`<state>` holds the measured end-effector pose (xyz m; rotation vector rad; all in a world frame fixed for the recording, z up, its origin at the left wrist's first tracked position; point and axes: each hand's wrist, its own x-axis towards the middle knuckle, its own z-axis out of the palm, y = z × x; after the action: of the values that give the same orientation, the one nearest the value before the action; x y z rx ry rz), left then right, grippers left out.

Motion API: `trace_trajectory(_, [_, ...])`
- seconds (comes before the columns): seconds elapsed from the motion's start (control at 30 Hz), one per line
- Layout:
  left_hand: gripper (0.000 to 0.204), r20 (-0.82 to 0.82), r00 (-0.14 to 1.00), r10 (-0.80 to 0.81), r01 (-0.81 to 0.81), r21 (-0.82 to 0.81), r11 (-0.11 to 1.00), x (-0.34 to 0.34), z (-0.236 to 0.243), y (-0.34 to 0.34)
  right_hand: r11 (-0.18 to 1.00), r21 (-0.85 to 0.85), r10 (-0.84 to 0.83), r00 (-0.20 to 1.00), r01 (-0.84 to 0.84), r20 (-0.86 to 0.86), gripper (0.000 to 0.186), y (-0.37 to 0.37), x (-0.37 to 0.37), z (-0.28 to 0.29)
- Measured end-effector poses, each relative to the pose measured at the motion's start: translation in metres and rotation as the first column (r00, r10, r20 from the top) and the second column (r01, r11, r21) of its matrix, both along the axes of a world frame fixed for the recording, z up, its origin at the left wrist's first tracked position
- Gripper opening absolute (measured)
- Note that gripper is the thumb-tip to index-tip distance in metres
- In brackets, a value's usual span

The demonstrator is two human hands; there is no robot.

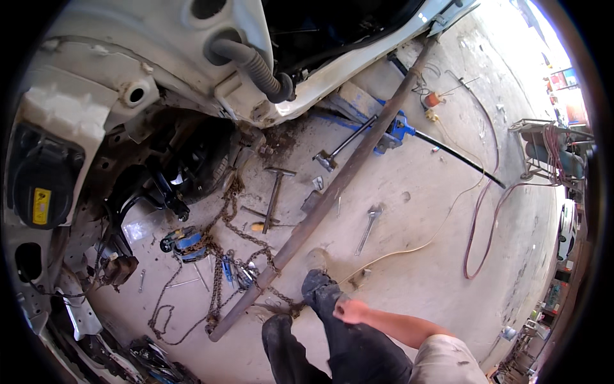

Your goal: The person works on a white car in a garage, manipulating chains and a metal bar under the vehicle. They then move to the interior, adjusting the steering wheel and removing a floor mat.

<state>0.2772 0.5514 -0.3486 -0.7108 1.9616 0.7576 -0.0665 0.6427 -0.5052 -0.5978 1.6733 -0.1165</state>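
My right hand (350,310) is loosely closed by my right leg (358,345), with nothing seen in its fingers. My left hand is out of the picture. A long rusty pipe (345,182) runs slantwise across the floor, from in front of my feet up to the sill of a white vehicle body (192,83). Rusty chain (256,240) lies around its near end. Left of the pipe sits a blue chain hoist (187,244) among the chain. A hammer (274,201) lies farther on, and a combination wrench (369,230) rests right of the pipe.
A blue jack (398,131) with a long black handle stands at the pipe's far part. Beside it is a second hammer (327,160). A pale cable (409,251) and a red hose (474,243) trail over the concrete. A gas cylinder cart (553,150) stands at right.
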Motion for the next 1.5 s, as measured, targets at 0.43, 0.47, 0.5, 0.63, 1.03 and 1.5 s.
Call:
trace_trajectory(0.43, [0.021, -0.134, 0.986, 0.102, -0.082, 0.148, 0.986, -0.058, -0.062, -0.054, 0.404, -0.887, 0.673, 0.73, -0.225, 0.121, 0.041, 0.045, 0.091, 0.128])
trace_trajectory(0.47, [0.021, -0.143, 0.984, 0.11, -0.086, 0.163, 0.983, -0.056, -0.064, -0.057, 0.721, -0.592, 0.673, 0.566, -0.36, 0.476, 0.029, 0.033, 0.111, 0.125])
trace_trajectory(0.5, [0.021, -0.147, 0.981, 0.128, -0.102, 0.173, 0.98, -0.054, -0.068, -0.06, 0.726, -0.57, 0.686, 0.475, -0.386, 0.551, 0.026, -0.007, 0.093, 0.162])
trace_trajectory(0.63, [0.02, -0.148, 0.972, 0.185, -0.141, 0.266, 0.954, -0.036, -0.07, -0.074, 0.672, -0.557, 0.69, 0.141, -0.487, 0.71, 0.015, -0.078, 0.094, 0.241])
trace_trajectory(1.03, [0.022, -0.026, 0.939, 0.344, -0.191, 0.79, 0.582, -0.004, -0.151, -0.155, 0.661, -0.574, 0.599, 0.801, -0.484, 0.014, 0.024, -0.35, 0.132, -0.097])
trace_trajectory(1.5, [0.018, -0.805, 0.162, 0.57, -0.982, -0.075, 0.173, 0.019, -0.462, -0.354, 0.356, -0.313, 0.224, 0.406, -0.88, -0.886, 0.099, -0.562, 0.216, -0.27])
